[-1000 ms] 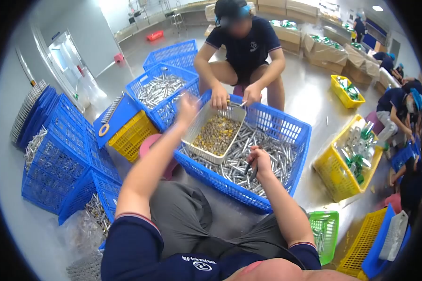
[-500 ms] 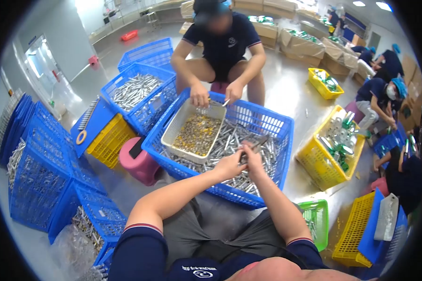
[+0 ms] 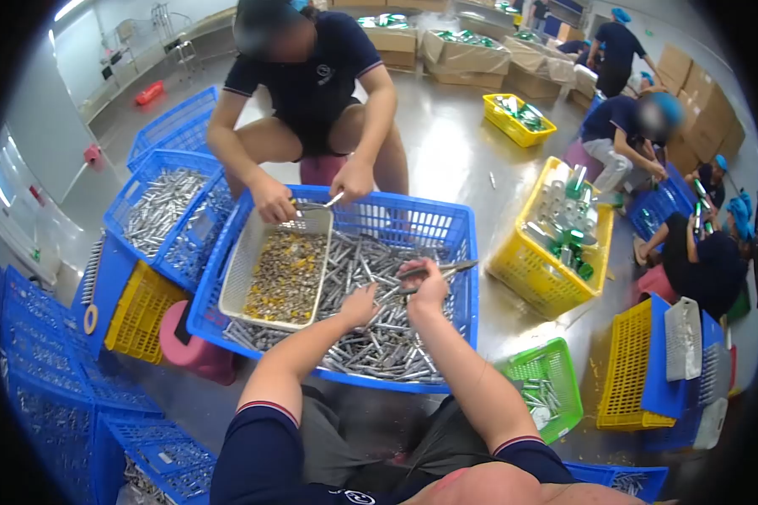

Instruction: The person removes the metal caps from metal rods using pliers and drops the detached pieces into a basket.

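A pair of pliers [image 3: 455, 267] is gripped in my right hand [image 3: 429, 290], the jaws pointing right above the heap. My left hand [image 3: 360, 307] is down at the slim metal tubes [image 3: 370, 345], its fingers drawn together; whatever they hold is hidden. The tubes fill the large blue crate [image 3: 473, 320] before me. Inside its left part rests a white basket [image 3: 227, 290] with small silver and yellow pieces [image 3: 285, 278]. Across from me, a co-worker's hands [image 3: 312, 192] hold a tool with yellow on it and a metal piece over the basket.
Another blue crate of metal tubes [image 3: 164, 206] stands at the left, near a pink stool [image 3: 195, 345]. On the right are a yellow crate of green and clear items [image 3: 556, 227] and a green basket [image 3: 556, 387]. More people sit farther right.
My hands, together on the pliers before, are now apart: the left has gone down to the tubes, the right keeps the pliers. The view has swung to the right.
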`<state>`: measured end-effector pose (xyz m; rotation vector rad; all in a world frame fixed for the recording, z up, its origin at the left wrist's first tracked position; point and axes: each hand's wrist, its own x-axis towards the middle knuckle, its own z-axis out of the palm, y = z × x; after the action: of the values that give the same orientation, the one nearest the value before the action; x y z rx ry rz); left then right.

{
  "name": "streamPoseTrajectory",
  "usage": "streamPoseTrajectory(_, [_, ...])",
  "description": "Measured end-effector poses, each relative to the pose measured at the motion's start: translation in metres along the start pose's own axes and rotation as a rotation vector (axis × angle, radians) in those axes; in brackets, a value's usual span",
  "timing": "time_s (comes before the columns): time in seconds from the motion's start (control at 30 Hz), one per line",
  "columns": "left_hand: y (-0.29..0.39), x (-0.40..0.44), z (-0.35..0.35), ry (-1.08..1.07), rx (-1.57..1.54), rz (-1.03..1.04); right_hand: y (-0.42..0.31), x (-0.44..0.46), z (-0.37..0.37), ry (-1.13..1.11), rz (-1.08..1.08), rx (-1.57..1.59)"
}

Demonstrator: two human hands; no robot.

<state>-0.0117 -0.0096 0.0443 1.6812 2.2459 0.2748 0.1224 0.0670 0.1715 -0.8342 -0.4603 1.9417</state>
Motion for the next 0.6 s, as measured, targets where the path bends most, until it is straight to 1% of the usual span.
streamPoseTrajectory(0.03, [-0.006, 0.009, 0.014, -0.003, 0.099, 0.009, 0.001, -0.002, -0.002, -0.016, 0.038, -0.081])
streamPoseTrajectory(0.07, [-0.009, 0.014, 0.032, -0.011, 0.079, 0.025, 0.005, -0.004, -0.002, 0.035, 0.074, -0.036])
streamPoseTrajectory(0.1, [-0.01, 0.015, 0.05, 0.065, 0.221, -0.015, 0.007, -0.009, 0.0, 0.088, 0.113, 0.008])
streamPoseTrajectory(0.13, [-0.011, 0.016, 0.066, 0.139, 0.362, -0.056, 0.006, -0.012, -0.001, 0.086, 0.159, -0.003])
streamPoseTrajectory(0.17, [-0.015, 0.017, 0.081, 0.124, 0.336, -0.046, 0.005, -0.017, -0.001, 0.112, 0.204, 0.011])
streamPoseTrajectory(0.23, [-0.017, 0.016, 0.098, 0.36, 0.32, -0.012, 0.003, -0.017, -0.008, 0.111, 0.245, 0.004])
streamPoseTrajectory(0.27, [-0.019, 0.019, 0.094, 0.277, 0.229, 0.015, 0.0, -0.016, -0.01, 0.097, 0.263, -0.01])
streamPoseTrajectory(0.3, [-0.02, 0.022, 0.074, 0.196, 0.148, 0.039, -0.001, -0.015, -0.012, 0.103, 0.266, -0.016])
streamPoseTrajectory(0.33, [-0.025, 0.031, 0.076, 0.223, 0.202, 0.036, -0.003, -0.014, -0.012, 0.115, 0.275, -0.01])
streamPoseTrajectory(0.43, [-0.028, 0.039, 0.073, 0.234, 0.17, 0.073, -0.009, -0.014, -0.014, 0.116, 0.278, 0.003])
streamPoseTrajectory(0.47, [-0.025, 0.04, 0.071, 0.271, 0.143, 0.053, -0.011, -0.015, -0.014, 0.098, 0.291, -0.004])
streamPoseTrajectory(0.57, [-0.01, 0.049, 0.062, 0.273, -0.112, -0.307, -0.02, -0.032, -0.01, 0.075, 0.305, -0.021])
streamPoseTrajectory(0.6, [-0.007, 0.052, 0.06, 0.333, -0.217, -0.333, -0.021, -0.038, -0.01, 0.043, 0.316, -0.018])
